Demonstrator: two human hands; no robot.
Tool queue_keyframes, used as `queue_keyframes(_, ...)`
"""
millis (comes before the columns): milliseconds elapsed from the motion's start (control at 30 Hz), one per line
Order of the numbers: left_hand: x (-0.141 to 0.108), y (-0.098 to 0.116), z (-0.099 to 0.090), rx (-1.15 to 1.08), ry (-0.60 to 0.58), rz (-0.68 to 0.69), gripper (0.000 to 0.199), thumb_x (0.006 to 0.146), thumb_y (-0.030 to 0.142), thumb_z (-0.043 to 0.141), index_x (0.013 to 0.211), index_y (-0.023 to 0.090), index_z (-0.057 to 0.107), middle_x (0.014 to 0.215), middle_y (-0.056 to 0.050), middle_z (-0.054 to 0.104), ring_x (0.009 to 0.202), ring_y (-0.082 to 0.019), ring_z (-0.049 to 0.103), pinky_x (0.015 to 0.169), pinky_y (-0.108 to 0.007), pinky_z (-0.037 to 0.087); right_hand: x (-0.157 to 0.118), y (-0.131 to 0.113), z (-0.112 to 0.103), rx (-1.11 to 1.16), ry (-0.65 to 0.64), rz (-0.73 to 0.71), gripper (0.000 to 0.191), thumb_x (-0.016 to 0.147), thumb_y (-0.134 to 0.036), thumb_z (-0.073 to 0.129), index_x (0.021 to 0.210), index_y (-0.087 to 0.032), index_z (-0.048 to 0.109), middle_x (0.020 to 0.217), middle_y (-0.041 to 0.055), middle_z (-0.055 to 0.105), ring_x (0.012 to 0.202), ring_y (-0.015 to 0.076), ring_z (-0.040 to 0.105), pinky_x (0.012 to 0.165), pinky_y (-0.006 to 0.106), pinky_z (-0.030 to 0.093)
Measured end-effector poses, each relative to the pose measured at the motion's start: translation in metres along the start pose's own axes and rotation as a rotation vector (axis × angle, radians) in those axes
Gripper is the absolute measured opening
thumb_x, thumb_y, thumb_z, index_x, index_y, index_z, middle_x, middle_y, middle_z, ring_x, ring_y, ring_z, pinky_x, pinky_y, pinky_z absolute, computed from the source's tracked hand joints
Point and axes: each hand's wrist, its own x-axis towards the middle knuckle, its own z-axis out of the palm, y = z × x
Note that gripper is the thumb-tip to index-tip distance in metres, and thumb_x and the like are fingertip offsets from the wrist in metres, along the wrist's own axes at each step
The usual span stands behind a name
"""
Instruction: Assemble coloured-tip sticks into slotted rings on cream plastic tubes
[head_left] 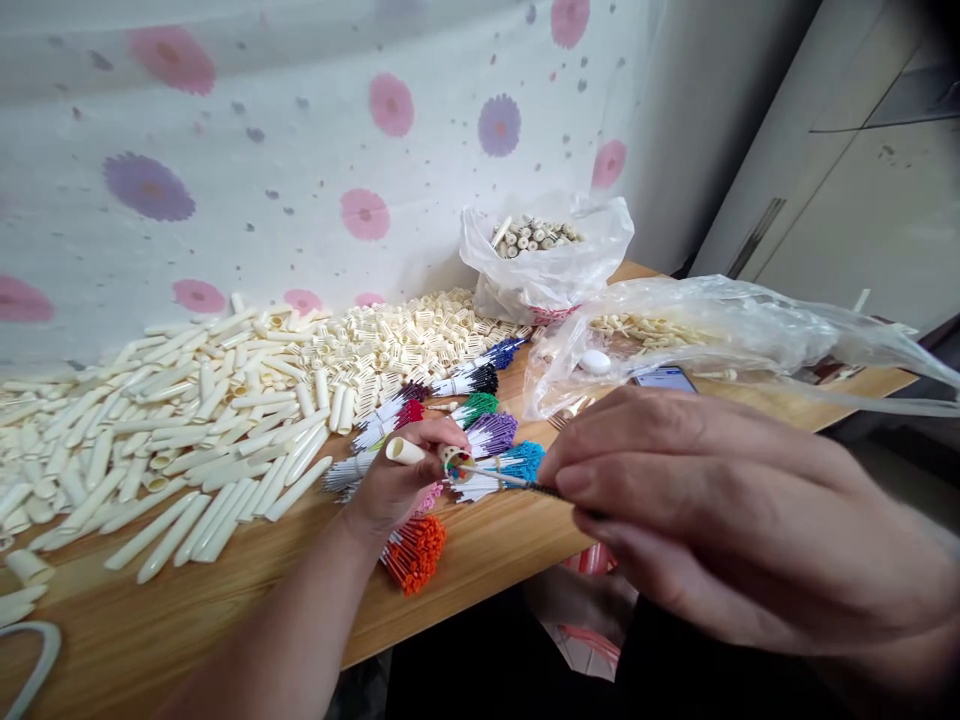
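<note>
The head camera is looking forward and down over the near edge of the table (517, 525), facing the flowered curtain (300, 150) along its far edge, the right hand (720, 510) looming close.

Bare left hand (386, 500) was curled, fingers bent, bare left forearm (296, 620) slanting up from bottom edge. Bare right hand (720, 510) reached leftward, thumb and fingers pinched together.

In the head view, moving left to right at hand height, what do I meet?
Long cream tubes, white sticks, left hand, small round piece with coloured bits in it, thin pale rod, right hand.
</note>
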Motion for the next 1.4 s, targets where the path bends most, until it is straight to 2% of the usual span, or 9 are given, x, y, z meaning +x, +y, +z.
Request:
queue_keyframes(67,0.000,0.001,0.000,0.017,-0.005,0.008,0.028,0.058,0.044,0.085,0.074,0.023,0.077,0.076,-0.002,0.064,0.073,-0.019,0.056,0.069,-0.032,0.044,-0.001,-0.001,0.005,-0.070,-0.068,-0.076,0.022,0.087,-0.011,0.061,0.102,-0.025,0.069,0.091,0.0053,0.074,0.085,0.0143,0.071,0.085,0.017,0.056)
queue_keyframes(133,-0.001,0.003,0.001,0.036,-0.014,0.020,0.027,0.060,0.044,0.085,0.074,0.023,0.077,0.076,-0.003,0.064,0.073,-0.020,0.056,0.069,-0.033,0.045,-0.001,0.000,0.008,-0.132,-0.081,-0.123,0.019,0.087,-0.012,0.060,0.098,-0.025,0.069,0.090,0.0049,0.074,0.085,0.0143,0.071,0.084,0.017,0.057)
queue_keyframes(367,-0.003,0.005,-0.001,0.075,-0.080,0.046,0.024,0.068,0.044,0.080,0.079,0.024,0.076,0.080,-0.002,0.065,0.069,-0.018,0.057,0.072,-0.034,0.045,-0.002,0.006,0.020,-0.164,-0.109,-0.136,0.019,0.092,-0.013,0.052,0.097,-0.026,0.065,0.089,0.0031,0.073,0.084,0.0149,0.070,0.074,0.022,0.059)
queue_keyframes(567,0.000,0.002,-0.006,0.139,-0.079,0.066,0.029,0.069,0.048,0.078,0.081,0.021,0.076,0.078,-0.003,0.065,0.080,-0.021,0.057,0.076,-0.034,0.042,-0.007,0.017,0.037,-0.075,-0.031,-0.109,0.016,0.090,-0.012,0.051,0.100,-0.018,0.063,0.089,0.0081,0.070,0.084,0.0161,0.067,0.073,0.024,0.057)
queue_keyframes(733,0.001,-0.005,-0.011,0.127,-0.106,0.119,0.032,0.067,0.047,0.080,0.086,0.022,0.076,0.081,-0.003,0.065,0.080,-0.020,0.057,0.075,-0.033,0.043,-0.011,0.023,0.045,-0.039,0.001,-0.093,0.014,0.091,-0.009,0.052,0.099,-0.011,0.063,0.092,0.0115,0.069,0.085,0.0170,0.066,0.072,0.026,0.055)
queue_keyframes(900,-0.001,-0.006,-0.010,0.179,-0.032,0.110,0.027,0.071,0.041,0.079,0.092,0.025,0.074,0.089,-0.003,0.065,0.087,-0.020,0.058,0.077,-0.031,0.044,-0.017,0.032,0.057,-0.165,0.040,-0.061,0.016,0.088,-0.006,0.054,0.100,-0.010,0.064,0.091,0.0117,0.067,0.081,0.0186,0.062,0.068,0.032,0.053)
queue_keyframes(1033,-0.002,-0.002,-0.007,0.264,-0.013,0.133,0.023,0.080,0.042,0.070,0.097,0.027,0.073,0.094,-0.004,0.067,0.090,-0.021,0.060,0.078,-0.031,0.045,-0.021,0.037,0.063,-0.296,0.092,-0.028,0.014,0.088,-0.007,0.056,0.094,-0.015,0.065,0.086,0.0065,0.061,0.073,0.0147,0.055,0.062,0.029,0.047)
queue_keyframes(1167,-0.002,0.000,-0.005,0.365,0.023,0.195,0.022,0.084,0.041,0.066,0.099,0.027,0.073,0.097,-0.004,0.067,0.095,-0.022,0.061,0.083,-0.032,0.045,-0.022,0.040,0.065,-0.282,0.127,0.023,0.009,0.086,-0.008,0.059,0.085,-0.016,0.063,0.083,0.0041,0.054,0.072,0.0131,0.051,0.058,0.026,0.044)
queue_keyframes(1400,-0.005,0.001,0.001,0.483,0.118,0.254,0.019,0.082,0.036,0.069,0.097,0.025,0.074,0.096,-0.006,0.070,0.090,-0.022,0.063,0.080,-0.033,0.049,-0.020,0.047,0.072,-0.234,0.109,0.063,0.007,0.087,-0.009,0.060,0.086,-0.014,0.063,0.086,0.0054,0.054,0.076,0.0146,0.052,0.065,0.029,0.046)
